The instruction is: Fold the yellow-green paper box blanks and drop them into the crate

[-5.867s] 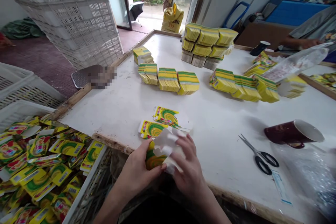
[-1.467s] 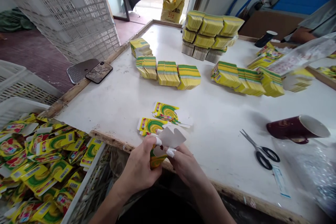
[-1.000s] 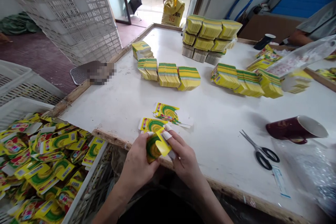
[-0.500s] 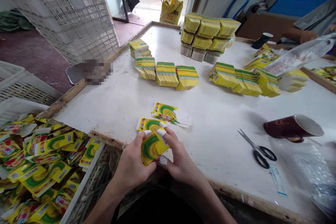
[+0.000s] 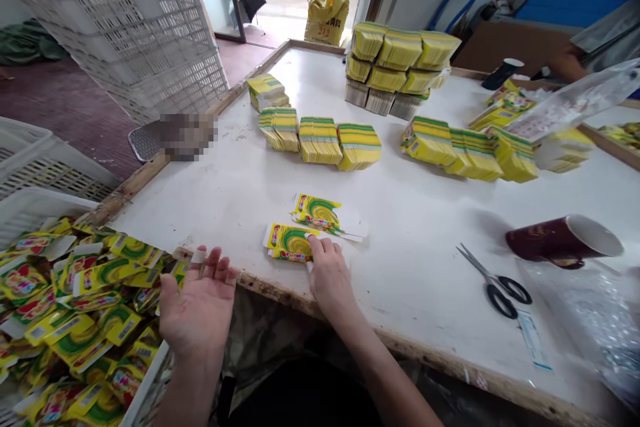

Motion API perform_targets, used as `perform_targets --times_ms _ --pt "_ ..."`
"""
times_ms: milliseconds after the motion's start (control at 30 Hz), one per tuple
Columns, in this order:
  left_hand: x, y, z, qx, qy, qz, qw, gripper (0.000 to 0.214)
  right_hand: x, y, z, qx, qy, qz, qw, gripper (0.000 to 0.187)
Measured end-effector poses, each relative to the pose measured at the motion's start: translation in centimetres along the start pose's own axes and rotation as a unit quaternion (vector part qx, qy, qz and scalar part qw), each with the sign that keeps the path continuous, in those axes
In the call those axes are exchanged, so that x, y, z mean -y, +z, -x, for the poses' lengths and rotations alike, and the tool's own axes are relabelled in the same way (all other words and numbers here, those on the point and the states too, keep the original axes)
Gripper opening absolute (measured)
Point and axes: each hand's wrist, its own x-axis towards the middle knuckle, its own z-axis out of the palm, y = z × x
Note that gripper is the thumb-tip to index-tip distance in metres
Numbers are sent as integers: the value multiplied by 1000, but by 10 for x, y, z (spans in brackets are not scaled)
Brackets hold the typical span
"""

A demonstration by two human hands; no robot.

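My left hand point(image 5: 200, 307) is held palm up with its fingers spread, empty, beside the crate at the table's near edge. White tape or a cover wraps one of its fingertips. The fingers of my right hand point(image 5: 331, 277) are curled onto the right end of a flattened yellow-green carton point(image 5: 286, 241) lying on the table. Its thumb is mostly hidden. Just beyond lies another flattened carton point(image 5: 316, 210) with white flaps. A white plastic crate point(image 5: 145, 383) at left is heaped with folded yellow cartons point(image 5: 85, 320).
Bundles of flat cartons point(image 5: 320, 140) stand in rows, with a taller stack point(image 5: 400, 63) behind. At right are scissors point(image 5: 493, 280), a maroon mug point(image 5: 555, 240) and clear plastic point(image 5: 585, 320). A co-worker's arm point(image 5: 573, 63) shows at far right. Stacked crates point(image 5: 150, 20) stand left.
My hands have parted. The carton held between them is out of them; my left hand has moved left and opened, and my right hand has come down on the nearer flat carton.
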Motion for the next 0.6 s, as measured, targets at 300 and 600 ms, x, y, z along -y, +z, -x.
perform_targets --times_ms 300,600 --pt "13 2 7 51 -42 8 998 47 -2 3 2 -6 23 40 999 53" --pt "22 4 12 43 -54 -25 997 47 -3 -2 -2 -20 29 -21 999 49"
